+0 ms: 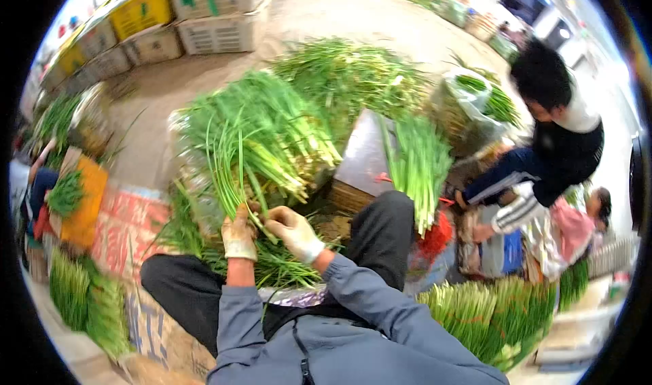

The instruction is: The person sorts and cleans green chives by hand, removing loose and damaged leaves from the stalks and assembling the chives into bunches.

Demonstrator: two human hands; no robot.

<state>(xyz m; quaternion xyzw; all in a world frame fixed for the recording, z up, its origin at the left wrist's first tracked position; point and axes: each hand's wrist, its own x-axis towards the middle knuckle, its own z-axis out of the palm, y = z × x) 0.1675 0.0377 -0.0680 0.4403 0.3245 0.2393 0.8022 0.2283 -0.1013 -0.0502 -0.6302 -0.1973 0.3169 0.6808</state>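
Observation:
My left hand [239, 234], in a pale stained glove, is closed round the lower ends of a thin bunch of green stalks [229, 161], whose long leaves rise and bend over. Close on its right, my right hand [293, 231], gloved too, has its fingers pinched at the stalks' lower part. Behind them lies a big heap of green stalks [272, 127] with pale ends. To the right, a trimmed bundle [418, 164] rests against a grey-topped box [365, 151]. Loose greens [272, 266] lie below my hands, over my lap.
Stacked crates [214, 32] stand at the back left. A person [564, 127] in dark clothes sits at the right, another in pink behind. Rows of bundles [489, 317] lie at the lower right, more [88, 297] at the lower left. Someone sits at the far left beside an orange board [92, 202].

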